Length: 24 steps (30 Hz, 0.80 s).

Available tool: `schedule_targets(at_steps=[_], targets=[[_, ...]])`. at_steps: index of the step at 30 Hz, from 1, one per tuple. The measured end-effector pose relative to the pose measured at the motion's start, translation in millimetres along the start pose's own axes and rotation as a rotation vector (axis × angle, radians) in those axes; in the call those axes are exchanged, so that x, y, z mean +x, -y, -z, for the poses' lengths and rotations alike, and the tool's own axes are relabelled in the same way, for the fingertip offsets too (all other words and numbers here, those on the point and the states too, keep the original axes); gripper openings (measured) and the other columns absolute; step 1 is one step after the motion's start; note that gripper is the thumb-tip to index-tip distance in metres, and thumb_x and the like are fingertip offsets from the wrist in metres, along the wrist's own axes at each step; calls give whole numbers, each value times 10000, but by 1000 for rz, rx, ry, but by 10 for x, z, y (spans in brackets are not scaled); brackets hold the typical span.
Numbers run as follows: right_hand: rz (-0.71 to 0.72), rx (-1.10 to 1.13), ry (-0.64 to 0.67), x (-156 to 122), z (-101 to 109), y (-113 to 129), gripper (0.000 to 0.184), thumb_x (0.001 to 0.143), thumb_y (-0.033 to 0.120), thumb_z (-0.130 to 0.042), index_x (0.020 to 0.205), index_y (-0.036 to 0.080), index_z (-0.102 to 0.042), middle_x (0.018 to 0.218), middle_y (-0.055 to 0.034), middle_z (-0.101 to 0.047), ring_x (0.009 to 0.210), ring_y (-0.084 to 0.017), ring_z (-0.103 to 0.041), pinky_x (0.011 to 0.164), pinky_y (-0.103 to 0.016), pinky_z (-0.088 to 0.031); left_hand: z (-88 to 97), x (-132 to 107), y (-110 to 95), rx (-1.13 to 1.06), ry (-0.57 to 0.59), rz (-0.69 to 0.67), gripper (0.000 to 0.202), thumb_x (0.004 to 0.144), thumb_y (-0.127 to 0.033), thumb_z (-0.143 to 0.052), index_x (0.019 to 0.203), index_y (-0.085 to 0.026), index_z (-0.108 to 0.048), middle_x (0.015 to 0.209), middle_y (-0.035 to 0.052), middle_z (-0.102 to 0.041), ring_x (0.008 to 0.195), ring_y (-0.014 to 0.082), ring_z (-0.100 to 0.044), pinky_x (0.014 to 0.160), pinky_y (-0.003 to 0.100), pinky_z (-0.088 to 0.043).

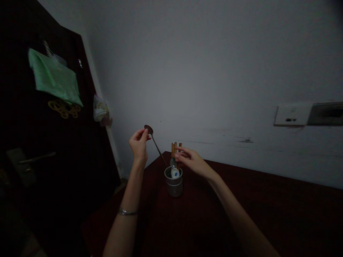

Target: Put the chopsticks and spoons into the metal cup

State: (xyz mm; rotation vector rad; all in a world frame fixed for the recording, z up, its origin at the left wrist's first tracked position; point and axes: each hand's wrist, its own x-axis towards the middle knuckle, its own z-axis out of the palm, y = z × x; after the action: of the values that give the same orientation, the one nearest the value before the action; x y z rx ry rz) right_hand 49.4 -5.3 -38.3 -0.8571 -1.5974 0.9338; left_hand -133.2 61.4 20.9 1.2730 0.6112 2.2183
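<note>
My left hand (138,144) pinches the bowl end of a long metal spoon (156,144), whose handle slants down to the right into a small grey utensil holder (174,185) on the dark red table (241,214). My right hand (189,160) hovers over the holder's rim with its fingers curled around the wooden chopsticks (175,148) standing in it. A white and blue ceramic spoon (175,173) also sits in the holder.
A pale wall rises behind the table, with a white socket plate (292,115) at the right. At the left a dark door (32,142) carries a green bag (55,76) and a white plastic bag (99,109) hangs by its frame.
</note>
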Motion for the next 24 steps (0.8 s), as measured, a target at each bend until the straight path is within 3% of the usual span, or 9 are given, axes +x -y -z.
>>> schedule_targets(at_steps=[4,7,11,16,19,22,24], targets=[[-51,104,115,-28,-187,72,496,724,288,-616,1185,168,-479,969,-85,-645,774,-149,-632,639,-265,-512,-115,-117,15,-9,30,32,192,633,-287,-660,733,-131,-609,670,20,-590,552,78,-523,519,207,-430],[-90,95,107,-38,-234,89,519,708,228,-610,1198,163,-455,852,-59,-674,660,-132,-642,560,-232,-502,-175,-181,93,43,58,53,216,664,-317,-629,764,-128,-598,668,19,-581,540,72,-512,526,209,-435],[-120,98,101,-43,-181,86,417,693,180,-582,1100,129,-509,794,-59,-684,621,-134,-646,508,-215,-491,-214,-227,162,66,105,65,263,666,-353,-626,791,-124,-595,678,23,-577,534,76,-506,517,216,-443],[-118,154,95,-74,14,183,390,658,240,-629,1014,112,-533,786,-85,-685,639,-174,-659,567,-281,-528,-230,-236,114,38,197,107,316,678,-388,-621,868,-135,-611,711,41,-592,590,98,-532,522,218,-451],[-78,191,-53,-81,229,216,436,649,277,-642,1036,120,-521,849,-113,-682,682,-192,-663,611,-304,-538,-195,-200,144,72,303,153,320,672,-388,-623,858,-128,-623,729,54,-605,622,112,-544,529,221,-454],[-80,216,-322,-66,491,99,422,653,272,-638,1027,130,-502,886,-118,-673,710,-188,-660,635,-295,-541,-107,-146,284,264,541,239,271,640,-362,-639,767,-122,-648,712,62,-624,625,125,-549,508,213,-434],[-167,215,-460,-51,646,-79,371,665,226,-618,1003,135,-492,867,-113,-668,688,-178,-658,628,-286,-542,-29,-118,411,434,710,286,226,615,-327,-648,720,-129,-666,687,59,-634,605,125,-541,483,203,-405]])
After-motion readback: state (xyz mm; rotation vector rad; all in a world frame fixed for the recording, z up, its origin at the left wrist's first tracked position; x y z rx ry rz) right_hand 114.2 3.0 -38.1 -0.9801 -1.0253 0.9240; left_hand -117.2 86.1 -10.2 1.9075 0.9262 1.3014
